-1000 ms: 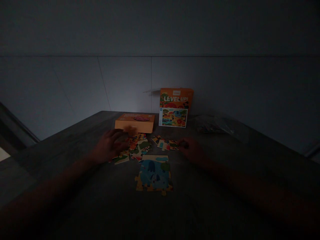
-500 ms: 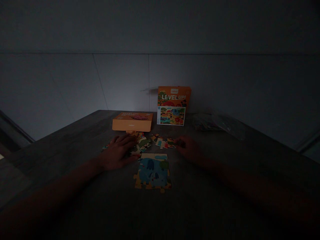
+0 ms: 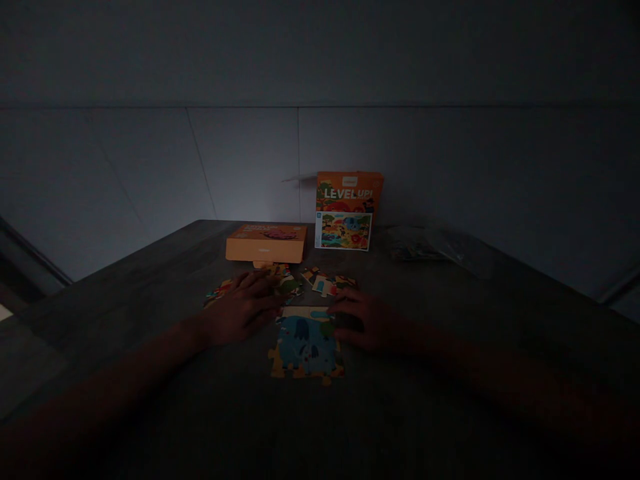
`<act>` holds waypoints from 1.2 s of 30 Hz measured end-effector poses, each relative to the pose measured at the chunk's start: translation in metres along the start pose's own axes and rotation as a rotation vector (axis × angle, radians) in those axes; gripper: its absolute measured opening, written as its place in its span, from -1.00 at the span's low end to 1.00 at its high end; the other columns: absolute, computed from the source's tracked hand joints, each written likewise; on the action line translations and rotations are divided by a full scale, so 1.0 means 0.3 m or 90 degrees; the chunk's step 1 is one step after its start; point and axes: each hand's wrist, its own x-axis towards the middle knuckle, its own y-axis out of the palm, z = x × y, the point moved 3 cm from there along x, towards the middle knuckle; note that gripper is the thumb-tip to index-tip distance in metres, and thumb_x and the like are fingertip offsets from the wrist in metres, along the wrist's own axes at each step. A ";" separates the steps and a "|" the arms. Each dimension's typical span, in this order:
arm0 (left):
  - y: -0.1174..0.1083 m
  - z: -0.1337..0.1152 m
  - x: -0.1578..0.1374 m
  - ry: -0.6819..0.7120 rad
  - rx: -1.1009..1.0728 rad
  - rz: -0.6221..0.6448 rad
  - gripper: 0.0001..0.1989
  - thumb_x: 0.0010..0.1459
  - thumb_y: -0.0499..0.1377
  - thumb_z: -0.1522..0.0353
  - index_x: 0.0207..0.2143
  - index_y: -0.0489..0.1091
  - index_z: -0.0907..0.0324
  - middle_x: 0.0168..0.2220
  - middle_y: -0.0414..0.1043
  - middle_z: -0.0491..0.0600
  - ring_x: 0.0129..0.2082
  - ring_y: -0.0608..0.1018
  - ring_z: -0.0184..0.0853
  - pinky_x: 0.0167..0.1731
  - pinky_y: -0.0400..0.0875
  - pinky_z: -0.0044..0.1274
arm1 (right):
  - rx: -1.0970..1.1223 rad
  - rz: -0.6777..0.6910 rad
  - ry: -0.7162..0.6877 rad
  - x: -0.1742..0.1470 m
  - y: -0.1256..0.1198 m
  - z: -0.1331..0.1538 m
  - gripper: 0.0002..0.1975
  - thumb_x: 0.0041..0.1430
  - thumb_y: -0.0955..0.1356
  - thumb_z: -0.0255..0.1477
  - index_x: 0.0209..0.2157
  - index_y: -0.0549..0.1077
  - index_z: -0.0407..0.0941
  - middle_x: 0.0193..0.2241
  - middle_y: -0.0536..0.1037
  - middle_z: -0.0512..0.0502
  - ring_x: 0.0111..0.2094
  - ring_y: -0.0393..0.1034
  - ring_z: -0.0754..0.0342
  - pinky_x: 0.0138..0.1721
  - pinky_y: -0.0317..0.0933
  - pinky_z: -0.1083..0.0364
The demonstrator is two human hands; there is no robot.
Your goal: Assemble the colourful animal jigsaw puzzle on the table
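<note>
In dim light, a joined section of jigsaw puzzle (image 3: 306, 347) with a blue elephant picture lies flat in front of me. My right hand (image 3: 364, 321) is at its upper right corner, fingers apart and the tips at the puzzle's edge; no piece shows in them. Over the left heap of loose puzzle pieces (image 3: 287, 285) rests my left hand (image 3: 241, 308), its fingers stretched out and partly hiding the heap. A smaller group of loose pieces (image 3: 327, 287) lies just beyond the joined section, beside my right fingers.
An orange puzzle box (image 3: 265, 251) lies flat behind the heap. Another orange box (image 3: 350, 183) stands upright by the wall, a picture card (image 3: 345, 233) leaning on its front. To the right is a clear plastic bag (image 3: 460, 253) on the grey table (image 3: 150, 280).
My right hand has come nearer and to the left, from the loose pieces to the joined puzzle's upper right corner. My left hand has stayed over the heap, shifting slightly.
</note>
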 end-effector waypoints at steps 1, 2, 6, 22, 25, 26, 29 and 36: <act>0.002 -0.002 -0.001 0.009 0.000 -0.002 -0.63 0.34 0.03 0.26 0.16 0.35 -0.05 0.24 0.23 0.08 0.25 0.21 0.12 0.11 0.18 0.00 | 0.002 0.004 -0.007 0.000 -0.002 0.001 -0.62 0.23 0.34 -0.25 0.03 0.46 -0.11 0.10 0.39 -0.27 0.05 0.38 -0.10 0.03 0.32 -0.05; 0.005 -0.002 -0.003 0.014 0.000 -0.004 -0.62 0.34 0.03 0.27 0.17 0.34 -0.06 0.25 0.23 0.07 0.26 0.19 0.12 0.12 0.18 0.00 | 0.004 0.004 -0.015 0.000 -0.004 0.001 -0.65 0.25 0.32 -0.29 0.03 0.46 -0.12 0.10 0.39 -0.27 0.05 0.38 -0.09 0.03 0.32 -0.05; 0.022 0.007 -0.010 0.012 0.005 0.011 -0.62 0.35 0.02 0.28 0.18 0.32 -0.04 0.28 0.18 0.05 0.30 0.11 0.11 0.14 0.17 0.00 | 0.015 -0.028 -0.026 0.004 0.000 -0.008 -0.67 0.27 0.20 -0.54 -0.03 0.49 -0.16 0.02 0.44 -0.27 -0.01 0.41 -0.04 0.01 0.34 -0.05; 0.033 0.011 -0.011 -0.003 -0.062 0.014 -0.68 0.35 0.01 0.31 0.10 0.37 0.02 0.28 0.12 0.10 0.30 0.09 0.10 0.16 0.15 0.03 | 0.054 -0.037 -0.066 0.010 0.011 -0.018 -0.70 0.27 0.31 -0.39 0.01 0.50 -0.05 0.05 0.47 -0.17 0.06 0.37 -0.02 0.10 0.26 -0.07; 0.019 0.005 -0.005 0.011 -0.079 0.010 -0.71 0.34 0.03 0.34 0.04 0.41 0.03 0.27 0.14 0.09 0.28 0.12 0.07 0.16 0.17 0.00 | 0.078 -0.038 -0.079 0.014 0.014 -0.027 -0.73 0.30 0.29 -0.41 -0.02 0.52 -0.04 0.03 0.51 -0.15 0.05 0.39 0.01 0.10 0.26 -0.05; 0.014 0.003 -0.002 0.015 -0.085 0.008 -0.73 0.33 0.04 0.34 0.01 0.43 0.03 0.25 0.17 0.08 0.27 0.14 0.05 0.16 0.18 -0.02 | 0.085 -0.038 -0.082 0.015 0.014 -0.028 -0.74 0.31 0.29 -0.42 -0.03 0.53 -0.05 0.01 0.52 -0.14 0.04 0.40 0.02 0.10 0.26 -0.04; -0.001 -0.003 0.003 0.023 -0.099 -0.011 -0.77 0.31 0.07 0.35 -0.08 0.49 0.03 0.17 0.27 0.07 0.22 0.22 0.00 0.15 0.22 -0.07 | 0.098 -0.034 -0.090 0.018 0.014 -0.028 -0.75 0.31 0.29 -0.43 -0.06 0.54 -0.08 -0.04 0.54 -0.15 0.02 0.41 0.04 0.08 0.27 -0.01; -0.018 -0.011 0.004 0.014 -0.119 -0.059 -0.79 0.26 0.14 0.35 -0.19 0.58 0.05 0.09 0.30 0.10 0.11 0.35 -0.03 0.07 0.36 -0.16 | 0.099 -0.041 -0.093 0.020 0.019 -0.032 -0.75 0.30 0.29 -0.45 -0.06 0.53 -0.05 -0.05 0.55 -0.12 0.01 0.41 0.05 0.09 0.27 -0.03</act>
